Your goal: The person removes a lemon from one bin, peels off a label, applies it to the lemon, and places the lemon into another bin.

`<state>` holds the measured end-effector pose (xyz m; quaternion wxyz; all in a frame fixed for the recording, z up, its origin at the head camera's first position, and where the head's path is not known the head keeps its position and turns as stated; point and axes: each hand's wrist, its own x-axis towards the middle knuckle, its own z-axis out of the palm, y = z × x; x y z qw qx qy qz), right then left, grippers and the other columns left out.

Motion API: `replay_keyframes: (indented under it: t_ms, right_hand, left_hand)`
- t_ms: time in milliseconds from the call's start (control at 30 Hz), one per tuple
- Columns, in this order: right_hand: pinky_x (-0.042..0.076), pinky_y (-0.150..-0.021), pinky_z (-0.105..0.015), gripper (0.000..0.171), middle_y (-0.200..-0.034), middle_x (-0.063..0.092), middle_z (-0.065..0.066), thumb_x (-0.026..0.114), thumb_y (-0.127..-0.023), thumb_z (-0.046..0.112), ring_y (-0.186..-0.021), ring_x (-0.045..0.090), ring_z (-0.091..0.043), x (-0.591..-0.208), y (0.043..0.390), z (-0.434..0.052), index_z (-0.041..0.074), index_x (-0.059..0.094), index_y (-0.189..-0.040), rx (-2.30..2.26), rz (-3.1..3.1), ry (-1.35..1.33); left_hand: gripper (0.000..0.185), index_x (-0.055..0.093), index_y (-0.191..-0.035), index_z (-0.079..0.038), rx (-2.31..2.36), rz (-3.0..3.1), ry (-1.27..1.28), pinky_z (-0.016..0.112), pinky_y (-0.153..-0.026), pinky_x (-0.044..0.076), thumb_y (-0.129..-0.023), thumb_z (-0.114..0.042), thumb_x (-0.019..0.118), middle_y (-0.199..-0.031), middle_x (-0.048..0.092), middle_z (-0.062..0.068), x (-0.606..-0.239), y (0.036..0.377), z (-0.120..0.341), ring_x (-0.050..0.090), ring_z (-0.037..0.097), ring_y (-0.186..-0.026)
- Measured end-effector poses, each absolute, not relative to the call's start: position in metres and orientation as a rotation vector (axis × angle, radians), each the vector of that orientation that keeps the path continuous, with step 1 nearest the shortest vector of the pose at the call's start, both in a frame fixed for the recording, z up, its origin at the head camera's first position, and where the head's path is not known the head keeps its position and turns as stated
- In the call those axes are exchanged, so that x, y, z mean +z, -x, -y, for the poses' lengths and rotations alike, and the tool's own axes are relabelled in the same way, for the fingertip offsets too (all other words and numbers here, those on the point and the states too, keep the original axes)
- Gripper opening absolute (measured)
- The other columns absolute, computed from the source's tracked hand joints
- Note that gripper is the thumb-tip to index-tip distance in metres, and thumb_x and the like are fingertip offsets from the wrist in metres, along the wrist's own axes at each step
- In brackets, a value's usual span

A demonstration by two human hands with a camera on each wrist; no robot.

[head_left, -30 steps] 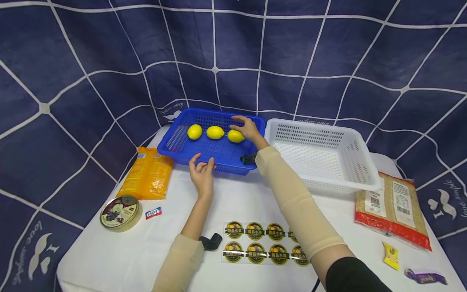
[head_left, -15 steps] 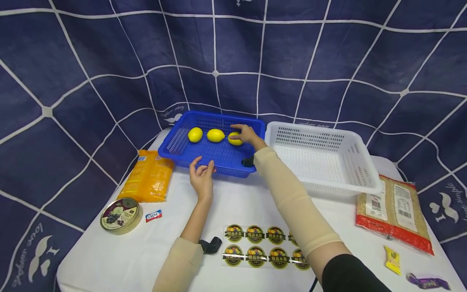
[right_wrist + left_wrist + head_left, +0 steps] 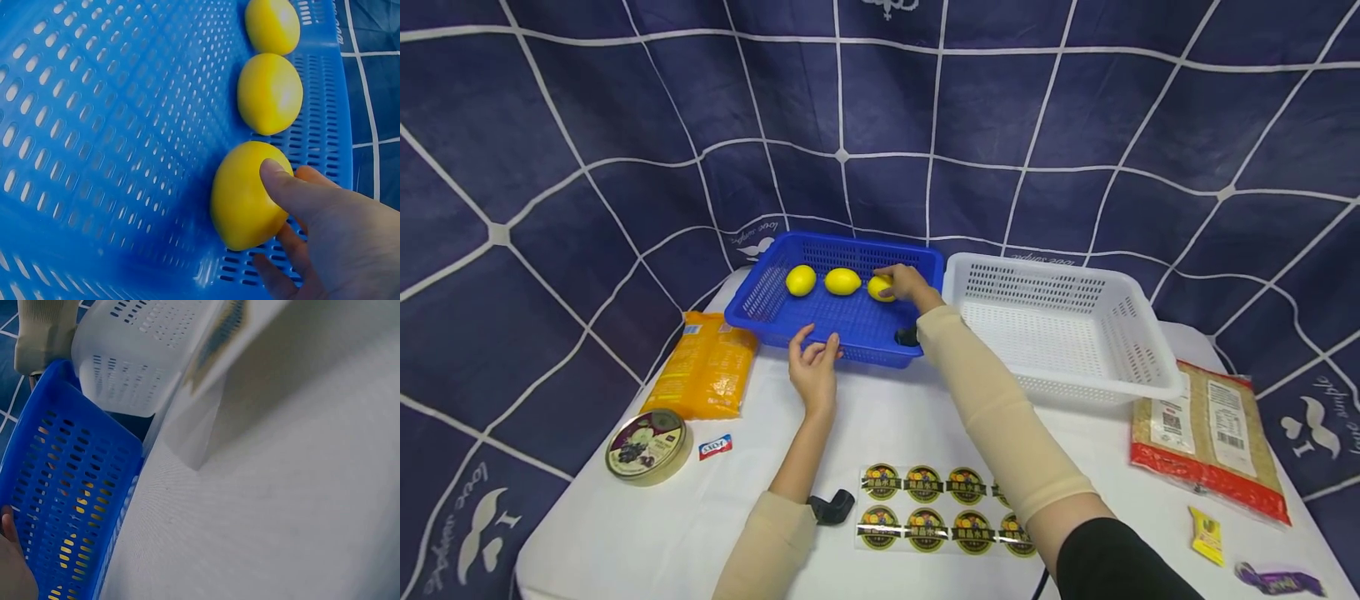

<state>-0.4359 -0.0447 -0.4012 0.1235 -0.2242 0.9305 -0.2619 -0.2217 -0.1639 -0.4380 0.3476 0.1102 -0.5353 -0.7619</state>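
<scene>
Right hand (image 3: 908, 283) is inside the blue basket (image 3: 775, 308), fingers curled round the rightmost lemon (image 3: 879, 288); in the right wrist view the thumb lies across the top of that lemon (image 3: 244, 197) and the other fingers (image 3: 275, 281) wrap under its far side, so the fruit is gripped while it sits on the basket floor (image 3: 112, 125) against the far wall. Just past the held lemon, away from the hand toward the person's left, lie the middle lemon (image 3: 842, 281) and then the end lemon (image 3: 801, 280), all three in a row; the middle one (image 3: 270, 94) nearly touches the held one, the end one (image 3: 272, 25) just beyond it. Left hand (image 3: 813, 363) is at the near rim of the blue basket, thumb and fingertips touching the rim, fingers loosely spread, nothing enclosed in them. In the left wrist view only the edge of that hand (image 3: 12, 569) shows against the basket's side wall (image 3: 69, 487). To the right of the right forearm stands a white basket (image 3: 1142, 358), beside the blue one. Near the left elbow lies a sticker sheet (image 3: 940, 508); further left of the left hand, an orange packet (image 3: 707, 362) and a round tin (image 3: 647, 443).
</scene>
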Motion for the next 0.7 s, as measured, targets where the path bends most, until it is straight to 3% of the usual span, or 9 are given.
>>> replay_keyframes:
  t_ms: [233,567,700]
  right_hand:
    - [0.029,-0.108,-0.038,0.048,-0.135,0.049,-0.005,0.067,-0.085,0.017,-0.127,0.038,-0.026,-0.4017,0.436,0.0456,0.019,0.053,-0.131,-0.726,-2.678,0.718]
    - [0.027,-0.109,-0.042,0.057,-0.14,0.043,-0.003,0.072,-0.081,0.026,-0.13,0.033,-0.028,-0.4054,0.4409,0.048,0.025,0.05,-0.134,-0.626,-2.536,0.811]
    - [0.032,-0.106,-0.04,0.055,-0.138,0.046,-0.004,0.073,-0.081,0.025,-0.127,0.038,-0.027,-0.4049,0.4393,0.0469,0.025,0.052,-0.132,-0.626,-2.538,0.837]
  left_hand:
    - [0.049,0.046,-0.123,0.009,-1.965,1.408,-0.269,0.03,-0.067,0.057,-0.081,-0.003,0.069,-0.071,0.055,0.013,-0.436,0.2211,0.1642,0.062,0.023,-0.063]
    - [0.051,0.046,-0.124,0.009,-1.961,1.402,-0.274,0.032,-0.067,0.057,-0.081,-0.004,0.07,-0.069,0.055,0.01,-0.4369,0.2198,0.1641,0.063,0.029,-0.067]
    - [0.048,0.048,-0.123,0.006,-1.956,1.407,-0.279,0.034,-0.068,0.057,-0.081,-0.005,0.07,-0.07,0.055,0.012,-0.4382,0.2194,0.1632,0.063,0.028,-0.068]
